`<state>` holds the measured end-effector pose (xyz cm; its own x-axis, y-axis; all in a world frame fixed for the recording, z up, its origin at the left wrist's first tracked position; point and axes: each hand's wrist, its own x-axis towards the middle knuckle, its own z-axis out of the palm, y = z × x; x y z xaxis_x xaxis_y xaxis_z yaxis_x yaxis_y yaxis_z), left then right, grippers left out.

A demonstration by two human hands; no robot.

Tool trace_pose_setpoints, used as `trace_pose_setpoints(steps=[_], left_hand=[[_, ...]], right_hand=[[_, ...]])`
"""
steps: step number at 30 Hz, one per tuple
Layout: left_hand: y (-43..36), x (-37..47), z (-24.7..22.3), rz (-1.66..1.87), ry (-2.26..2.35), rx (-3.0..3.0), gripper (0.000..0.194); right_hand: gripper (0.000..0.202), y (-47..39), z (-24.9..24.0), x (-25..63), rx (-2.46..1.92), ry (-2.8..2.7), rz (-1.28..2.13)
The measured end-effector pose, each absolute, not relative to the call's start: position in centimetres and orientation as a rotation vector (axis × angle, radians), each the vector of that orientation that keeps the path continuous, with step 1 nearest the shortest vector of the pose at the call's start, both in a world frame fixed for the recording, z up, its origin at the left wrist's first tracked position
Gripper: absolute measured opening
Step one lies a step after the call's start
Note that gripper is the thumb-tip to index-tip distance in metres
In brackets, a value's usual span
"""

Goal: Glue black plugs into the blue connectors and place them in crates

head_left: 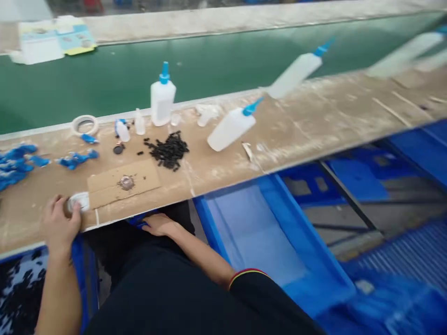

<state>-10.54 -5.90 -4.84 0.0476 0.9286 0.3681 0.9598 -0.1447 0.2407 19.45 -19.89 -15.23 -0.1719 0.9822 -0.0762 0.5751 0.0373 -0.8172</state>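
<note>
On the table's near left edge, my left hand (60,221) has its thumb and fingers bent around a small white, roundish piece (80,201). Beside that piece lies a flat cardboard sheet (104,188) bearing a dark, wet-looking round blob (126,182). Below the table edge, near my lap, my right hand (159,224) is closed at a blue thing (138,219). Most of this blue thing is hidden, and I cannot make out its kind.
A pile of small black pieces (169,150) lies beyond the cardboard. White squeeze bottles (163,102) with blue nozzles stand along the table (314,125), near a tape roll (84,125) and blue pieces (16,163). A blue tray (303,232) sits below the edge, right of me.
</note>
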Motion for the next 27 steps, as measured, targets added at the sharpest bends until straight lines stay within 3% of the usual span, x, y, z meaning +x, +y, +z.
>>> trace_pose_setpoints(steps=[3, 6, 13, 20, 27], left_hand=[[-5.5, -10.4, -4.8, -0.736, -1.911, -2.231, 0.059], [-5.7, -10.1, -4.5, -0.746, -1.865, -2.197, 0.061], [-5.6, -10.0, -4.3, -0.746, -1.824, -2.226, 0.062], [-5.6, -10.0, -4.4, -0.755, -1.882, -2.187, 0.06], [-6.0, -9.6, -3.7, -0.753, -1.939, -2.256, 0.057]], right_hand=[[0.021, -25.0, -15.7, 23.8, -1.695, -1.372, 0.912], [0.03, -28.4, -18.1, 26.7, -1.808, -0.892, 0.818], [0.032, -28.8, -25.3, 27.9, -1.623, -0.227, 0.926], [0.03, -29.7, -26.5, 28.2, -1.455, -0.09, 0.887], [0.033, -31.8, -27.8, 27.8, -1.594, -0.269, 0.831]])
